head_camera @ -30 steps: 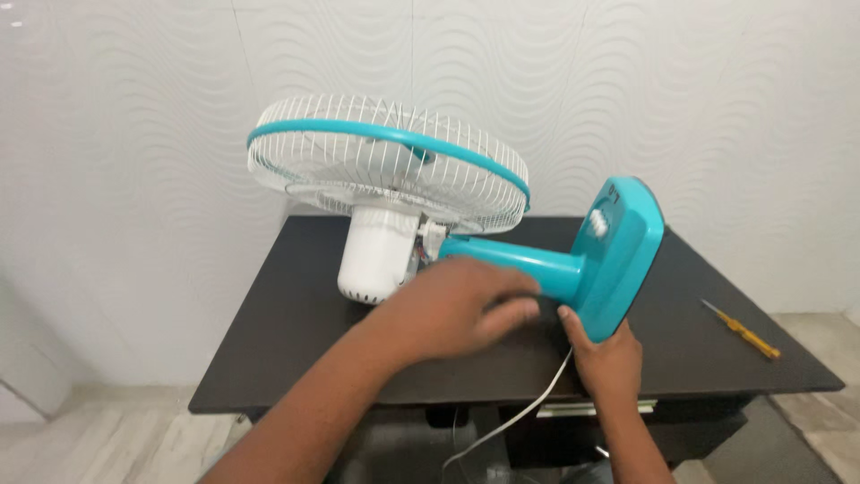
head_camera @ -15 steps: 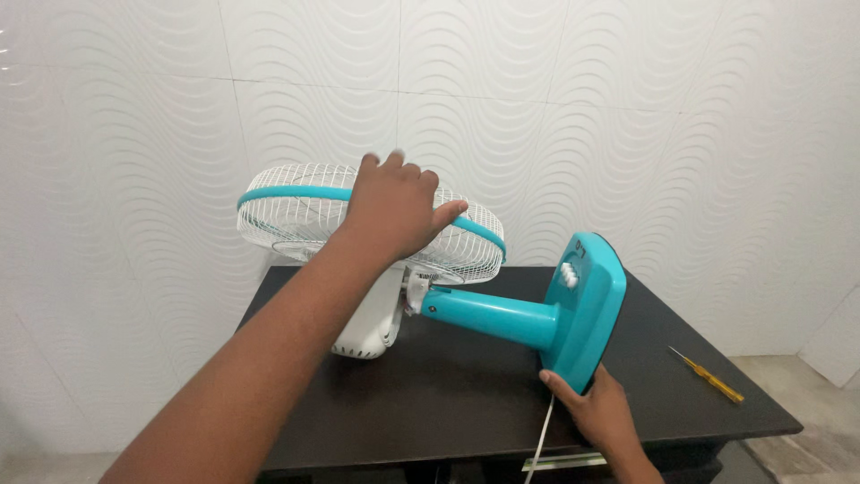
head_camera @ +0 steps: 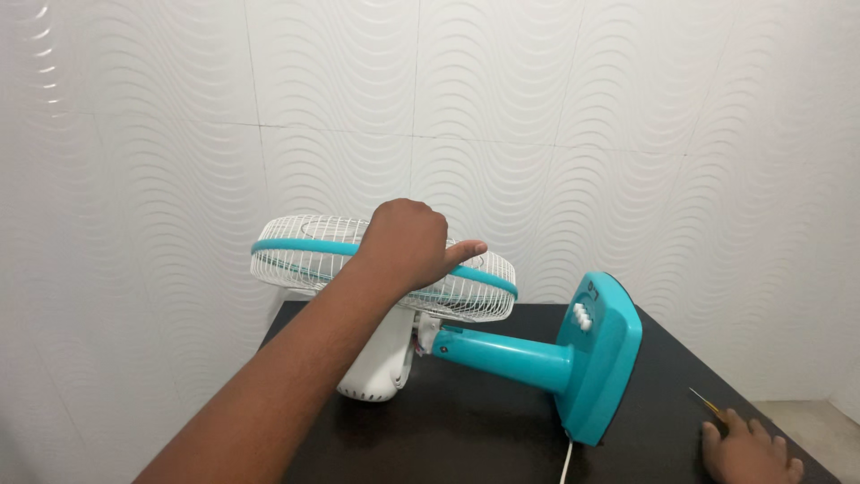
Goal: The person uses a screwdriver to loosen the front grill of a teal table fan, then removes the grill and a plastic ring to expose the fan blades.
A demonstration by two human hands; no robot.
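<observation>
One table fan lies tipped over on the dark counter (head_camera: 466, 430), near its back edge. Its white wire guard (head_camera: 300, 260), ringed by a teal plastic band, faces upward, and its white plastic motor housing (head_camera: 381, 358) rests on the counter top. The teal plastic stem (head_camera: 502, 351) runs from there toward the right edge. It ends in the square teal base (head_camera: 602, 358), which stands on one edge and is touched by neither hand.

The left hand (head_camera: 408, 244) sits on top of the guard. Its grip is closed, with the fingers curled down over the wires and the band and the thumb stretched out along the band. The right hand (head_camera: 748, 453) lies at the front right corner of the counter, its grip open and the fingers spread with nothing in them. Its fingertips are just beside the thin yellow-handled screwdriver (head_camera: 708, 405); I cannot tell whether they touch it.

The step in hand looks like steadying the fan head with one hand while the other goes to the tool. Any further handling calls for a firm hold on the guard, as the base balances on its edge.

Counted: one fan, one guard, one motor housing, one stem, one base with a few white buttons on its face, one screwdriver, and one white cord (head_camera: 566, 462) hanging over the front edge. There are two hands, both the person's own.
</observation>
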